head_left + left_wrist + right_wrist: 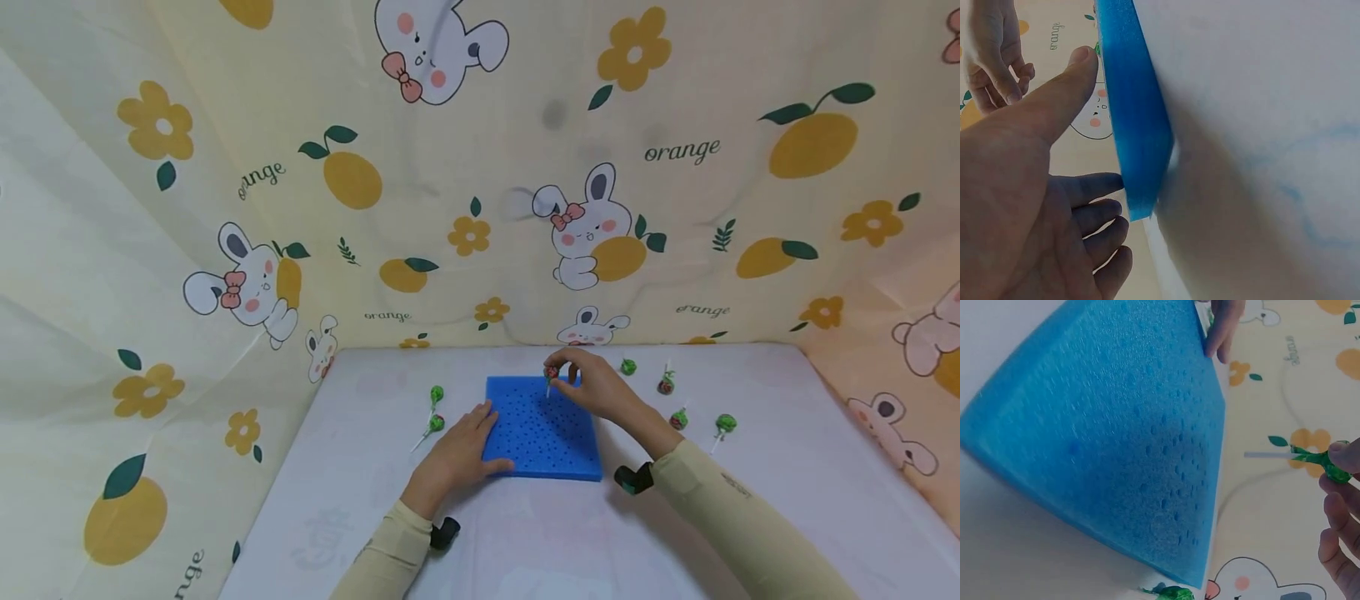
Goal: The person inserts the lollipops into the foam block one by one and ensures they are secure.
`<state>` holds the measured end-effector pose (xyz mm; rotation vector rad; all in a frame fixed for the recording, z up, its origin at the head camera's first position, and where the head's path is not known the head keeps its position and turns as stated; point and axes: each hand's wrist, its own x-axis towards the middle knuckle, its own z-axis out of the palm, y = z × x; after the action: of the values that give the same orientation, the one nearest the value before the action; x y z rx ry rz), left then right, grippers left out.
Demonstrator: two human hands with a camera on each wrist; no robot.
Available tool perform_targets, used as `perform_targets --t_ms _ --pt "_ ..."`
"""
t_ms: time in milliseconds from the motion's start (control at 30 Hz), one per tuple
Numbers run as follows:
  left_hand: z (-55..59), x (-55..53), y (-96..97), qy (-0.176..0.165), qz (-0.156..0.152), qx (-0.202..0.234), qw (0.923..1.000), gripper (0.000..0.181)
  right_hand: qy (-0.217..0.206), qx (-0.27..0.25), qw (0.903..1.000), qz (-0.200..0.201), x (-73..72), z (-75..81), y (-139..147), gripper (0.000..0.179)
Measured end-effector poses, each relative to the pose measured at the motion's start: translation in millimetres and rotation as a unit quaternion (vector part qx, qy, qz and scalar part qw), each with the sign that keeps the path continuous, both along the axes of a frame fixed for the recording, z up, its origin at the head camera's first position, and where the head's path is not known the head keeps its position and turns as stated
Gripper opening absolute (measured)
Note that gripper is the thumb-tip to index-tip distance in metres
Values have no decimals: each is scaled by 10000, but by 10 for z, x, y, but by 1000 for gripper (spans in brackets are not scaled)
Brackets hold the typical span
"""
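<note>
A blue foam board (542,437) dotted with small holes lies flat on the table. Along its left side rests my left hand (463,450), fingers spread, with the thumb on the near edge; in the left wrist view that hand (1029,206) touches the board's side (1138,112). Over the far part of the board, my right hand (596,386) pinches a lollipop (552,372) by its wrapped head. The right wrist view shows this lollipop's green wrapper (1313,456) between thumb and finger, its white stick clear of the board.
Two lollipops lie left of the board, one farther back (437,393) and one nearer (437,423). Several more, among them a green one (725,423), are scattered on the right. A printed cloth (465,167) rises behind the white table (360,500).
</note>
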<state>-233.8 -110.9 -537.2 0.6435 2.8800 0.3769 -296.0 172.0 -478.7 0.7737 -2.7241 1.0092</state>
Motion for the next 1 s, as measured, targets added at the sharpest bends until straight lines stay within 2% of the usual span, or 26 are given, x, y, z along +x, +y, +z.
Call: perform_targets --t_ms 133,333,667,1000 --pt "-19 -37 6 -48 -38 79 10000 101 -10 37 10000 -51 -79 -22 -27 31" --pt "-44 -30 37 -81 -121 167 9998 107 -134 97 9997 -193 -164 -40 -80 29" --pt "-21 -15 100 -63 -71 -80 9999 104 -113 83 9998 -152 -255 -59 -146 30" --pt "-10 -11 116 -47 32 -109 9999 105 -268 134 9994 -163 -322 -28 -230 30"
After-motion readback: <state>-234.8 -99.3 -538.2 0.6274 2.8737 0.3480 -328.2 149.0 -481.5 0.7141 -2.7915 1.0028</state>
